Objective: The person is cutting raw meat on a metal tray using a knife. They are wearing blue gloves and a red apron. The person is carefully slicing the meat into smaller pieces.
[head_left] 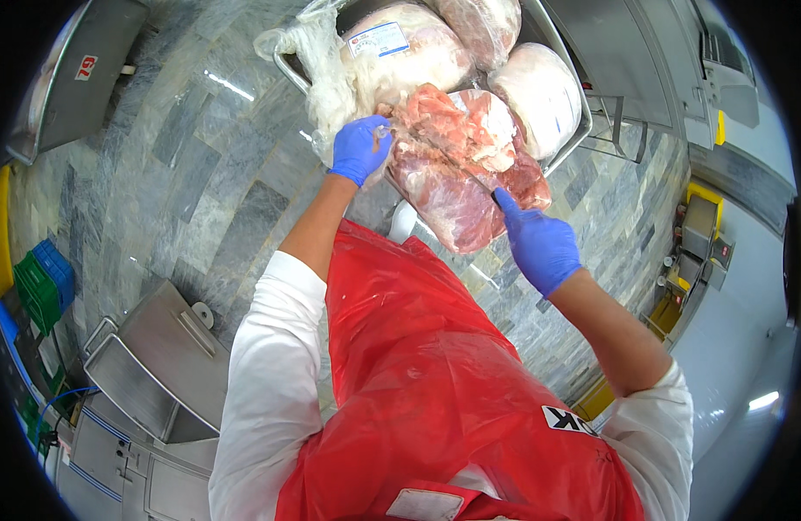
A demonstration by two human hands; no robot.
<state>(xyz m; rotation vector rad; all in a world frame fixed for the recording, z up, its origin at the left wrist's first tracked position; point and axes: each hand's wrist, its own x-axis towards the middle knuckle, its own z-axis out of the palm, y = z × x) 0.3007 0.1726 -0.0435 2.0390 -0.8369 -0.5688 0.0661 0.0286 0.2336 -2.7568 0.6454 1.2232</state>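
left hand (359, 149): blue glove pinching the clear plastic wrap (331, 95) at the meat's left edge
raw meat slab (464, 169): lying on the steel tray (567, 148) rim, between both hands
right hand (539, 246): fingers pressing the meat's lower right, knife (494, 185) grip unclear

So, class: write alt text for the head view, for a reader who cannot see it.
Two blue-gloved hands, left hand and right hand, grip a large raw meat cut in clear plastic over a metal cart of wrapped meat packs. The person wears a red apron.
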